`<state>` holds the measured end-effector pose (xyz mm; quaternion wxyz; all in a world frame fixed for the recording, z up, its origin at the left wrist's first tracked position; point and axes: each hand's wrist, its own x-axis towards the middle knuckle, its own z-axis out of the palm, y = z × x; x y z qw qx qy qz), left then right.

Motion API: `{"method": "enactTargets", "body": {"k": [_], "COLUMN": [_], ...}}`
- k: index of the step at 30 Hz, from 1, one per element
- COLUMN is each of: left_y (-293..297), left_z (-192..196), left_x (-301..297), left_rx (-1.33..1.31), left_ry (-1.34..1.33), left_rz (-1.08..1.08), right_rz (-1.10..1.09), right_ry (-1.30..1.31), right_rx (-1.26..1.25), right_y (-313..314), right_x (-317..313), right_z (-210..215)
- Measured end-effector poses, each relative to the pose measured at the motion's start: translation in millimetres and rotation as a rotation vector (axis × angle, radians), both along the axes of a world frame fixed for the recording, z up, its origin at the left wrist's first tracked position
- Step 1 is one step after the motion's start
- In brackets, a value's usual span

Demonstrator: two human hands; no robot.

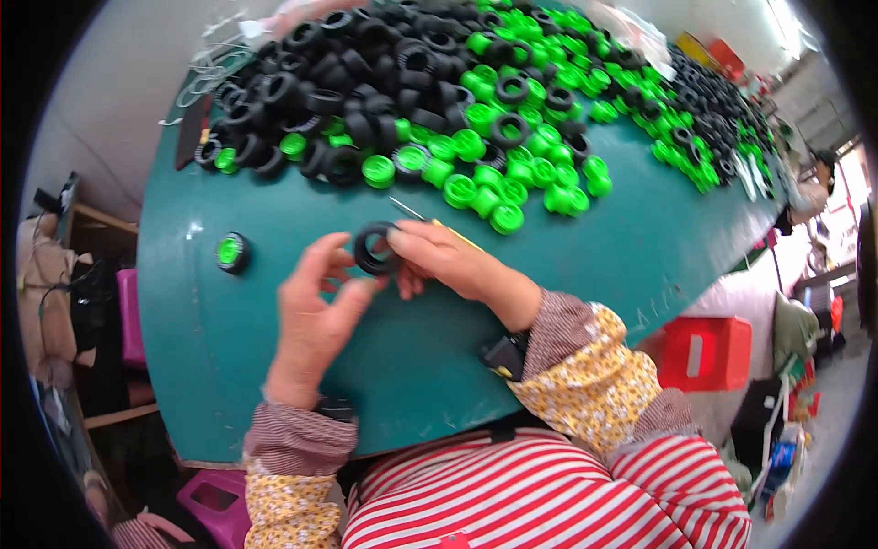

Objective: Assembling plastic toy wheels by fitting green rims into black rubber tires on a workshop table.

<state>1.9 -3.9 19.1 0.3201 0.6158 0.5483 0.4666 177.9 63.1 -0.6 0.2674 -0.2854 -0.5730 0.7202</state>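
A small black toy tyre (356,253) is held up over the green table, its hole facing me. My right hand (457,263) pinches the tyre's right side with bent fingers. Just left of the tyre is my left hand (315,306), thumb and forefinger apart and curved toward its edge; whether they touch it is hard to tell. Past my right hand lies a thin tool with a metal shaft and a yellow handle (462,237), partly hidden by the hand. A wheel with a green hub inside a black tyre (232,252) rests alone farther left.
A big heap of loose black tyres (357,69) and bright green hubs (460,190) covers the far side of the green table (256,357), spreading to the right. A red stool (704,355) stands beyond the right edge. Purple stools (215,503) are at the left.
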Motion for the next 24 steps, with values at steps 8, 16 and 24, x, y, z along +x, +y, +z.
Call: {"method": "enactTargets", "body": {"k": [8,16,24], "left_y": [14.1,12.1,10.4], "left_z": [-6.2,-1.6,-5.7], "left_x": [-0.1,0.9,-8.7], "left_rx": [-0.085,0.172,0.131], "left_ry": [0.035,0.305,0.513], "left_rz": [-0.085,-0.094,0.015], "right_rz": [0.062,0.081,0.049], "right_ry": [0.002,-0.145,-0.12], "right_rx": [-0.063,-0.029,0.012], "right_y": [3.1,-0.5,-2.7], "right_x": [1.6,-5.5,-4.6], "right_z": [2.0,10.7,0.0]}}
